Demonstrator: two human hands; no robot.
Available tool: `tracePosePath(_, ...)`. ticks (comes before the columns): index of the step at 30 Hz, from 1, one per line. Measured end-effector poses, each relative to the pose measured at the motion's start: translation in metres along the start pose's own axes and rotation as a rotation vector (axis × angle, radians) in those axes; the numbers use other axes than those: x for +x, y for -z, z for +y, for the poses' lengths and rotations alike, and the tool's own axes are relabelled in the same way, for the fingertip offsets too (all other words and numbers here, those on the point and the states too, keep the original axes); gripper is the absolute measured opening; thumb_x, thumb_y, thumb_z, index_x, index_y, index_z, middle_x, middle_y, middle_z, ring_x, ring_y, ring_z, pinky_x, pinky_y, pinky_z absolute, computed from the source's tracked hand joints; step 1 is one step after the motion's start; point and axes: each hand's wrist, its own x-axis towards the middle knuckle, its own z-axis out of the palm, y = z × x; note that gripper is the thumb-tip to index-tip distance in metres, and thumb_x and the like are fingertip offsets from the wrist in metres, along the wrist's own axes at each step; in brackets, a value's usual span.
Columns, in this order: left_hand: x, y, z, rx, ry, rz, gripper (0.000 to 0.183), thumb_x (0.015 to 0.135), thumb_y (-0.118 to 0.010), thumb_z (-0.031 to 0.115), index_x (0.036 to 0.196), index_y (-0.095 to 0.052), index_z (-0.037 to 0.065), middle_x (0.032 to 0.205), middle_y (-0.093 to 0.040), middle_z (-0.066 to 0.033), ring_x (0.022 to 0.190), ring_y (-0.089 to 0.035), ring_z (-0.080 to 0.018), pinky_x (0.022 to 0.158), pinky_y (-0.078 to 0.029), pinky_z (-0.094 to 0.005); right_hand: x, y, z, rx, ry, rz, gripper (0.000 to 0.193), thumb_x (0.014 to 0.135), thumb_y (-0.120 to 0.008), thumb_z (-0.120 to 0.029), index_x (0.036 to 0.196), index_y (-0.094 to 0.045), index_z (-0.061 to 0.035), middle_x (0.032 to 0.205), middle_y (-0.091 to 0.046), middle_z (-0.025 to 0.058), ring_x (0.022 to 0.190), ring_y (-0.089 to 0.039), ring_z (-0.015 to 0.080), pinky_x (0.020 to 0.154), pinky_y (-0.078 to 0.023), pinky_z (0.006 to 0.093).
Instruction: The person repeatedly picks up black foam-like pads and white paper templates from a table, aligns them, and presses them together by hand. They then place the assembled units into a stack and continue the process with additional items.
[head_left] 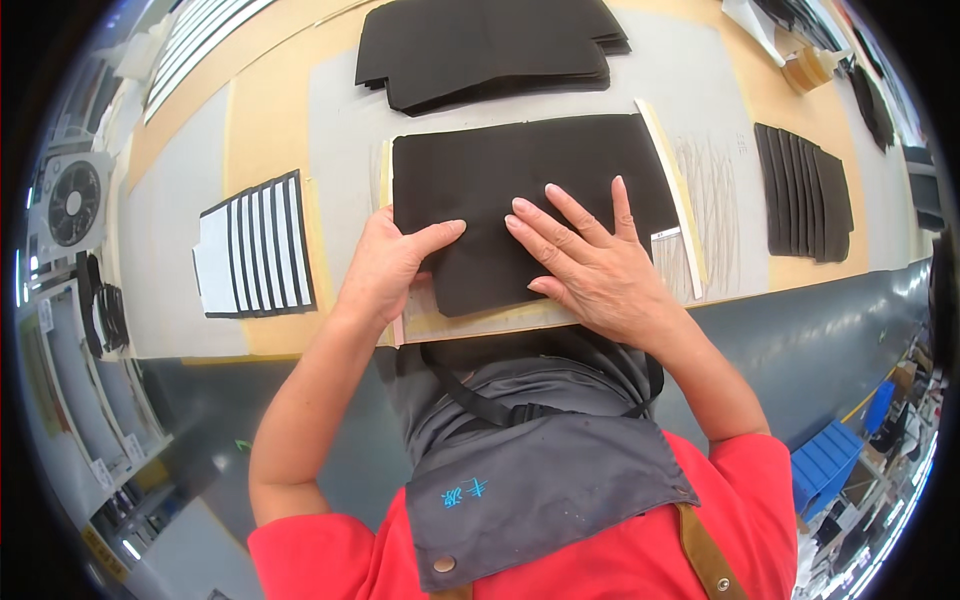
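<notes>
Amber bottle upper right, blue bin lower right, plain black panel central, my left hand clamping its edge, right hand splayed atop

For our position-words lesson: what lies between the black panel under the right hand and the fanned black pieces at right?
The head view shows a pale strip by the panel, then thin lines on the grey tabletop.
</notes>
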Motion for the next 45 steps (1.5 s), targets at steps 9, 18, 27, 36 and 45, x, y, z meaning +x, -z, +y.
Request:
tracePosePath(9,0.008,0.025,0.011,0.074,-0.012,-0.136,0.047,0.092,-0.083,0.015,0.133,-0.066,0.0,0.117,-0.076,-0.0105,0.102,-0.073,-0.0148,0.092,-0.06,-0.0303,0.003,0.003,-0.002,-0.047,-0.005,-0.04,0.065,0.102,-0.065,-0.043,0.162,-0.049,-0.0218,0.169,-0.043,-0.006,0.16,-0.032,0.0207,0.13,-0.003,0.069)
tracePosePath(18,0.006,0.05,0.026,0.35,-0.041,-0.192,0.057,0.089,-0.081,0.015,0.141,-0.061,0.001,0.11,-0.077,-0.005,0.097,-0.071,-0.011,0.088,-0.057,-0.0283,0.004,0.007,-0.006,-0.085,-0.03,-0.087,0.065,0.103,-0.064,-0.042,0.163,-0.047,-0.0229,0.17,-0.042,-0.0086,0.161,-0.03,0.0191,0.132,-0.001,0.0653)
tracePosePath(27,0.008,0.053,0.016,0.527,-0.167,-0.086,0.044,0.092,-0.08,0.012,0.132,-0.066,0.001,0.092,-0.077,-0.0041,0.077,-0.067,-0.0084,0.071,-0.053,-0.0261,0.005,0.008,-0.006,-0.077,-0.035,-0.103,0.067,0.102,-0.066,-0.04,0.163,-0.047,-0.0233,0.17,-0.041,-0.0081,0.161,-0.03,0.0191,0.132,-0.002,0.0648)
tracePosePath(36,0.008,0.05,0.009,0.619,-0.257,0.001,0.04,0.093,-0.081,0.012,0.129,-0.067,0.0,0.088,-0.075,-0.0037,0.074,-0.066,-0.0083,0.067,-0.053,-0.026,0.004,0.01,-0.005,-0.066,-0.02,-0.095,0.066,0.102,-0.066,-0.04,0.163,-0.047,-0.0226,0.17,-0.042,-0.0067,0.161,-0.03,0.0203,0.132,-0.003,0.0636)
tracePosePath(45,-0.001,0.043,0.012,0.515,-0.161,0.08,0.04,0.089,-0.085,0.015,0.124,-0.069,0.002,0.084,-0.074,-0.0038,0.075,-0.068,-0.0106,0.067,-0.055,-0.0283,0.004,0.007,-0.004,-0.072,-0.023,-0.098,0.066,0.104,-0.062,-0.045,0.165,-0.044,-0.0238,0.172,-0.039,-0.0048,0.162,-0.028,0.02,0.132,-0.003,0.0632)
